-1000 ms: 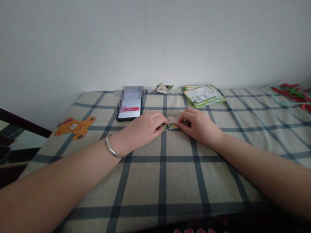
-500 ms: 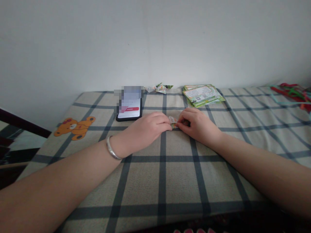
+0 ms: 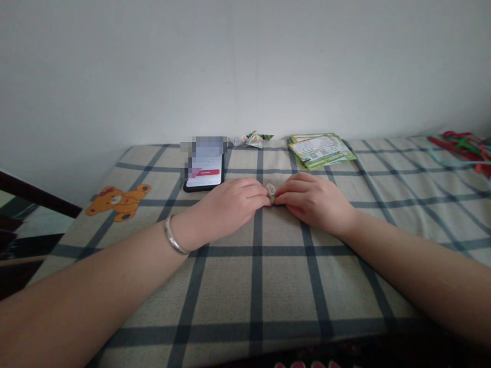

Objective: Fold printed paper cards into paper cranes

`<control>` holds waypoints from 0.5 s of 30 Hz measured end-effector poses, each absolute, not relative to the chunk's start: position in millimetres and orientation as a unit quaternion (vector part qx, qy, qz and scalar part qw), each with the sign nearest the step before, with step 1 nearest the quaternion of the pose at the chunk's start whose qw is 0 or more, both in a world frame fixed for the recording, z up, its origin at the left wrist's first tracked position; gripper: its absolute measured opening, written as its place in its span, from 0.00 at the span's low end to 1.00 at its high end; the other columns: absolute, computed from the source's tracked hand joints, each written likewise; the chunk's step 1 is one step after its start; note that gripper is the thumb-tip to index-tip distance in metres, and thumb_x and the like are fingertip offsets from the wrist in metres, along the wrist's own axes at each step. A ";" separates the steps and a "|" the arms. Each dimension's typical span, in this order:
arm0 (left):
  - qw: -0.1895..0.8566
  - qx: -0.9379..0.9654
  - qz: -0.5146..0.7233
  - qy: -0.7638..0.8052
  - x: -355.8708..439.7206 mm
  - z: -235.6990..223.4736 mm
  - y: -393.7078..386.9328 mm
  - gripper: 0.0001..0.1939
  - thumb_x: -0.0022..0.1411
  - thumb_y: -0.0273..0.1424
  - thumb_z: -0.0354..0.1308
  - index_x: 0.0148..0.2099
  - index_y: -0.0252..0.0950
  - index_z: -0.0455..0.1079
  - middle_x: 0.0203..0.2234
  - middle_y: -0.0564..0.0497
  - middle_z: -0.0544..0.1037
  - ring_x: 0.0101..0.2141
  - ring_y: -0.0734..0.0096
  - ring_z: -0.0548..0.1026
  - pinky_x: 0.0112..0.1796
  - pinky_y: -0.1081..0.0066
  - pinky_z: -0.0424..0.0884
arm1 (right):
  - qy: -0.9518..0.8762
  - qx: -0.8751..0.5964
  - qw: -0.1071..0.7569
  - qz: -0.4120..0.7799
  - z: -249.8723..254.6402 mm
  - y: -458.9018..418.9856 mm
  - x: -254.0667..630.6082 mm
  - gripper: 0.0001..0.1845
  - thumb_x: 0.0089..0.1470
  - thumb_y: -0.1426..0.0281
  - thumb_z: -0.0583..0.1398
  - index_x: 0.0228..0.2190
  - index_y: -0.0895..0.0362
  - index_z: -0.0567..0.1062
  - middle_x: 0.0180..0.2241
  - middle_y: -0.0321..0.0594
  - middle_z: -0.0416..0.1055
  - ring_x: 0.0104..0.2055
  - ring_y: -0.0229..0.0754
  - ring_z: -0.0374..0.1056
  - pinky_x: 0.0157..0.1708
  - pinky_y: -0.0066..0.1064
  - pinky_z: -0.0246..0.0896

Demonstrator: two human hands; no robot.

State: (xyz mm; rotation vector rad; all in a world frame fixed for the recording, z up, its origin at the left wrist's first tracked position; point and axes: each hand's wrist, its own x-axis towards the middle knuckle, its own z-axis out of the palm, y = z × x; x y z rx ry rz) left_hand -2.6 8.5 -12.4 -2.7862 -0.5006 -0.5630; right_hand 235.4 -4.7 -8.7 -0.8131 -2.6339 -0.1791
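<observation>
Left hand (image 3: 240,204): one. Right hand (image 3: 316,202): one. Folded paper (image 3: 270,190) between the fingertips: one piece. Bracelet (image 3: 174,236): one. Phone (image 3: 206,176): one. Bear figure (image 3: 121,203): one. Table (image 3: 226,291): one. Cards (image 3: 322,152): several; overlap prevents an exact count. Crumpled paper (image 3: 258,139) by the wall: piece count indistinct. Coloured strips (image 3: 462,145): several; tangled, exact number not determinable.

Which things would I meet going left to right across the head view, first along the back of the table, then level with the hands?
Back: phone, folded paper pieces, stack of printed cards, red and green strips.
Hands' level: bear picture, silver bangle, left hand, small folded paper, right hand.
</observation>
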 end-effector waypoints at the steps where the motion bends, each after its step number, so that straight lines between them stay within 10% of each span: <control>1: 0.130 -0.957 -0.192 -0.173 -2.3 -12.2 8.3 0.11 0.63 0.22 0.54 0.46 0.31 0.73 0.43 0.47 0.79 0.46 0.61 0.74 0.51 0.61 0.72 | -0.939 -0.285 0.180 -0.074 -7.9 -5.2 235.5 0.13 0.61 0.74 0.54 0.40 0.55 0.78 0.42 0.40 0.77 0.44 0.45 0.67 0.44 0.36 0.64; 15: 0.140 -0.955 -0.173 -0.198 -2.6 -11.8 6.0 0.10 0.66 0.26 0.54 0.48 0.32 0.72 0.45 0.46 0.78 0.47 0.61 0.73 0.50 0.59 0.72 | -0.945 -0.282 0.126 -0.109 -2.9 -11.2 233.4 0.14 0.64 0.72 0.52 0.41 0.56 0.78 0.42 0.41 0.78 0.41 0.42 0.72 0.38 0.33 0.64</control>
